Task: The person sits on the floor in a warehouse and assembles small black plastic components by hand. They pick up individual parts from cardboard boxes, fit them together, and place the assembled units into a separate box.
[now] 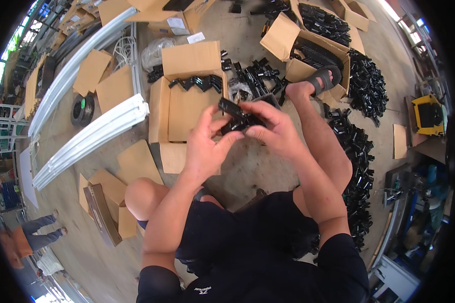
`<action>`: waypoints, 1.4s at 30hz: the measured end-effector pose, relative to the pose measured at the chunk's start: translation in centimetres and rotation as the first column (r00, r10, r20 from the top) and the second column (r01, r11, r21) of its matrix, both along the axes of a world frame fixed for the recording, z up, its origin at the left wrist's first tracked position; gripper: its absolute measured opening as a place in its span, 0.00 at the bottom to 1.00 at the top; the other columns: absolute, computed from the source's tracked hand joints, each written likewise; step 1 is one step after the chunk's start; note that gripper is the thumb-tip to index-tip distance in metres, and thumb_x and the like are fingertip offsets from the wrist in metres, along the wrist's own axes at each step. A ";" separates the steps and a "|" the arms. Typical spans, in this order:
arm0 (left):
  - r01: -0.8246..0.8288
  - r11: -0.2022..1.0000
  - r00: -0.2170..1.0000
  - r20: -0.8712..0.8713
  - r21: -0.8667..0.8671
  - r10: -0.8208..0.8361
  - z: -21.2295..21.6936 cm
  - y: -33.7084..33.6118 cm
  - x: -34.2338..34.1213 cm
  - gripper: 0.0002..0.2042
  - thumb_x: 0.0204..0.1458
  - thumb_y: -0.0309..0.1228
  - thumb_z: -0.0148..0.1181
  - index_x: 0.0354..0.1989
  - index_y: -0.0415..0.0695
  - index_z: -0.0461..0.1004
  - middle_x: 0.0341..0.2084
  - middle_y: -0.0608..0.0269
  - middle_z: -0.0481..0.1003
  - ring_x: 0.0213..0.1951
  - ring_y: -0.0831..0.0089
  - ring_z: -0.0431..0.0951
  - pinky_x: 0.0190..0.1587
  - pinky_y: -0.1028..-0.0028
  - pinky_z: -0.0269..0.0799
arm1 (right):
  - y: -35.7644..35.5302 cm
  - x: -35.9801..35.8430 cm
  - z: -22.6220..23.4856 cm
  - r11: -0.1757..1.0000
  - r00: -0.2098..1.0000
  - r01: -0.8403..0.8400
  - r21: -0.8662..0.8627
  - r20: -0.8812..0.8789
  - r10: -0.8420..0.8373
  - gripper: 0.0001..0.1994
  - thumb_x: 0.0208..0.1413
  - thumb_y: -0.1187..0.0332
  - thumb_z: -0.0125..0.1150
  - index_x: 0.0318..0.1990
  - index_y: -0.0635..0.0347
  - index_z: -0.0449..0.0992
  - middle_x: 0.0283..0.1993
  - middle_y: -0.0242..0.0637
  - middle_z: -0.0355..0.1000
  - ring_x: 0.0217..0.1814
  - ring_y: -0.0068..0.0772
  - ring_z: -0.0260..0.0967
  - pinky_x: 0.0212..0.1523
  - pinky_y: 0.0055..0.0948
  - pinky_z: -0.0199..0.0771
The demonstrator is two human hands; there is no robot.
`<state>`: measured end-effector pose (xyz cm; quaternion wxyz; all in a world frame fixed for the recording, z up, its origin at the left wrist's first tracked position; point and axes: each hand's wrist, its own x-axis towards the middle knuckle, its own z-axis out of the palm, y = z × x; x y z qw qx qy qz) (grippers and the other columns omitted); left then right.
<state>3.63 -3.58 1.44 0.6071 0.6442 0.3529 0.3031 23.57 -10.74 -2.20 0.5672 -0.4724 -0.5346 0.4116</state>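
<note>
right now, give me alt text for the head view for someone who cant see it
A person's left hand and right hand hold glossy black parts near an open cardboard box with a row of black pieces at its far end. A long heap of black pieces lies on the right; bundled white lengths lie on the left.

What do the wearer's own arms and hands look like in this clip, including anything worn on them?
The left hand and right hand are bare, without gloves. No watch or bracelet shows on the wrists, and the forearms are uncovered. The left sleeve and right sleeve are short, dark and plain, part of a dark top with a small white marking.
</note>
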 end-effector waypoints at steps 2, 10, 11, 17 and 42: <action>-0.068 0.997 0.998 -0.020 -0.046 0.067 -0.1 0.5 -0.2 0.31 0.55 0.20 0.69 0.65 0.37 0.62 0.47 0.51 0.83 0.44 0.74 0.83 0.48 0.74 0.78 | 0.7 0.6 -0.8 0.996 0.971 -0.008 -0.086 -0.238 -0.013 0.24 0.63 0.69 0.67 0.65 0.65 0.72 0.56 0.34 0.75 0.54 0.24 0.71 0.60 0.28 0.72; -0.196 0.975 0.980 -0.005 0.101 0.198 1.4 3.5 -0.9 0.35 0.54 0.19 0.69 0.70 0.43 0.59 0.45 0.50 0.84 0.42 0.76 0.82 0.47 0.74 0.78 | 6.0 5.4 -11.7 0.791 0.749 0.515 -0.330 0.622 -0.228 0.12 0.62 0.63 0.65 0.46 0.60 0.85 0.43 0.42 0.82 0.46 0.43 0.79 0.52 0.34 0.77; -0.202 0.974 0.979 0.004 0.105 0.203 1.3 4.0 -1.2 0.37 0.54 0.19 0.69 0.72 0.45 0.57 0.44 0.49 0.84 0.43 0.74 0.83 0.47 0.73 0.79 | 6.7 5.2 -13.8 0.838 0.693 0.484 -0.252 0.695 -0.192 0.11 0.59 0.63 0.65 0.43 0.59 0.86 0.43 0.44 0.82 0.47 0.49 0.78 0.55 0.39 0.75; -0.274 0.952 0.957 -0.060 0.134 0.284 1.6 6.2 -2.6 0.42 0.53 0.14 0.66 0.76 0.43 0.51 0.48 0.43 0.81 0.48 0.71 0.82 0.51 0.73 0.78 | 13.7 3.8 -20.6 0.893 0.137 0.377 -0.245 0.969 0.208 0.12 0.60 0.64 0.56 0.38 0.56 0.85 0.49 0.40 0.81 0.58 0.46 0.72 0.58 0.45 0.69; -0.375 0.892 0.920 -0.019 0.252 0.392 -0.7 10.1 -5.6 0.42 0.51 0.21 0.71 0.75 0.50 0.57 0.42 0.53 0.85 0.46 0.68 0.86 0.49 0.71 0.81 | 8.7 4.4 -25.9 0.892 0.475 0.451 -0.030 0.854 -0.211 0.07 0.56 0.66 0.65 0.34 0.60 0.81 0.35 0.48 0.79 0.39 0.54 0.78 0.41 0.46 0.78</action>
